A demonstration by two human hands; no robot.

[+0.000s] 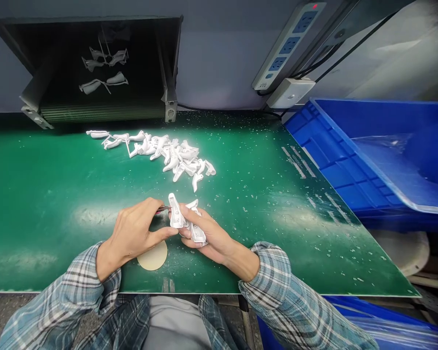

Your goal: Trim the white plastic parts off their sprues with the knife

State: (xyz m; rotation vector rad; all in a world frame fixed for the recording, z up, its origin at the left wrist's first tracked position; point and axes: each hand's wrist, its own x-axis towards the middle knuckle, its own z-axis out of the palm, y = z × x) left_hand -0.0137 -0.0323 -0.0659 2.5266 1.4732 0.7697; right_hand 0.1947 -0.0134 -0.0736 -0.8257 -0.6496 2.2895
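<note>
Several white plastic parts (198, 233) lie in my right hand (211, 236), whose fingers wrap round them near the table's front. My left hand (136, 231) is closed round a small tool with red on it (161, 210), mostly hidden by the fingers; its tip meets an upright white part (175, 211). The left thumb reaches to the base of that part. Beyond both hands, a loose pile of similar white parts (171, 153) is spread on the green table (76, 175).
A round cream disc (153, 256) lies under my left wrist. Behind the pile stands a conveyor (102, 111) carrying more white parts (104, 85). At the right are a large blue bin (350, 160) and a power strip (288, 46) on the wall.
</note>
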